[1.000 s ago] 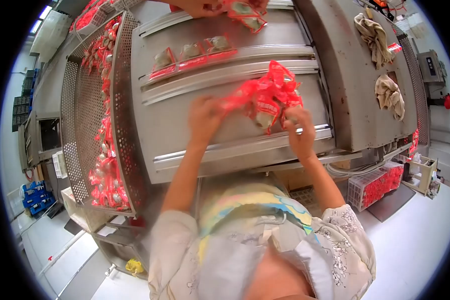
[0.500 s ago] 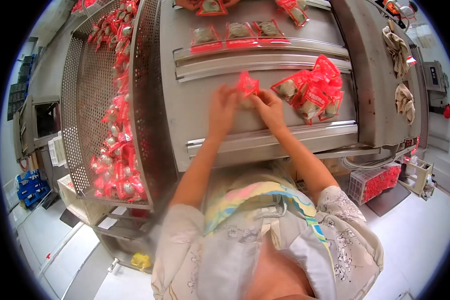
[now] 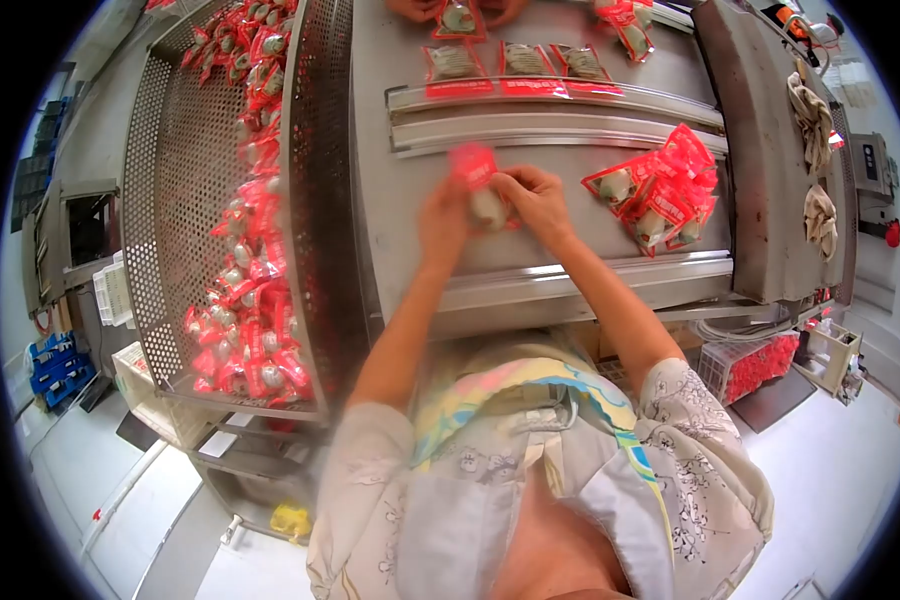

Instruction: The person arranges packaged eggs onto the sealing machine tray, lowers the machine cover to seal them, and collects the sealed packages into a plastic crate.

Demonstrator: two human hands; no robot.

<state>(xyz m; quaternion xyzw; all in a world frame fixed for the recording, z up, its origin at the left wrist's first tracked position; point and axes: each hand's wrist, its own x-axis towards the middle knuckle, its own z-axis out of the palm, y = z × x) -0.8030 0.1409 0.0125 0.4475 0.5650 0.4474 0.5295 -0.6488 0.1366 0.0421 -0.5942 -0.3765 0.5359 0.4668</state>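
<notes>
Over the steel work surface (image 3: 400,195), I have a red-and-clear plastic pouch (image 3: 489,208) between both hands; a pale, rounded item shows inside it. My left hand (image 3: 444,218) is closed at the pouch's left side, its fingers smeared by motion. Thumb and fingers of my right hand (image 3: 537,203) pinch the pouch's right edge. To the right of that hand lies a loose pile of similar pouches (image 3: 660,200). Beyond my hands, three flat pouches (image 3: 526,60) rest in a row along a metal bar (image 3: 555,100).
A perforated metal bin (image 3: 185,190) holding many pouches stands left. Another person's hands (image 3: 410,8) hold a pouch (image 3: 458,18) at the far side. More pouches (image 3: 630,28) lie at far right. A metal rail (image 3: 590,280) runs along the near edge; cloths (image 3: 820,222) hang right.
The view has shifted, so the surface and bin appear farther right. The pouch between my hands has tilted, its red end now toward the left hand and more of the pale content showing.
</notes>
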